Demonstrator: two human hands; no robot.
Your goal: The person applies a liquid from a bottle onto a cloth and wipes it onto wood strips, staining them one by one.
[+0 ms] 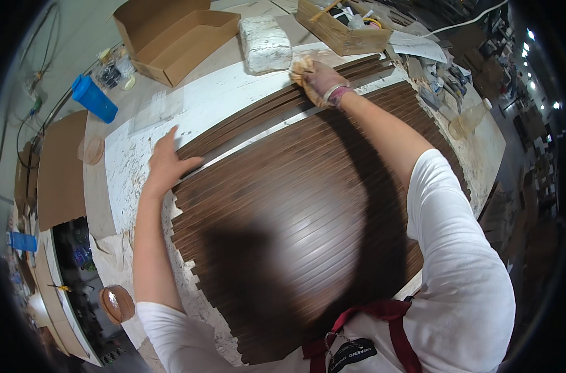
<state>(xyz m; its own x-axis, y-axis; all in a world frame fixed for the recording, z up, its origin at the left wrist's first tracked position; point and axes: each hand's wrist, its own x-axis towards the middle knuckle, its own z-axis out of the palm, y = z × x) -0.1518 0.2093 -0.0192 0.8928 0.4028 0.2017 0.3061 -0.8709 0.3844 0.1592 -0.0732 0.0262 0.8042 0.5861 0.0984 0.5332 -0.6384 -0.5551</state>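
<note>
Many dark brown wooden strips (258, 168) lie side by side across the work table, their left ends uneven. Beyond a pale gap, a narrow bundle of similar strips (249, 119) runs along the far side. At that bundle's left end is my left hand (166, 163), bare, thumb and forefinger spread apart around the strip ends; whether it touches them is unclear. My right hand (325, 81), in a thin stained glove, grips a crumpled, brown-stained cloth (303, 67) over the bundle's right part. The cloth hides some of the strips beneath it.
An open cardboard box (171, 46) and a white, paint-flecked block (264, 48) stand at the back. Right of them is a wooden tray (345, 38) of small items. A blue cup (95, 99) leans at left; a clear plastic bottle (469, 121) lies at right.
</note>
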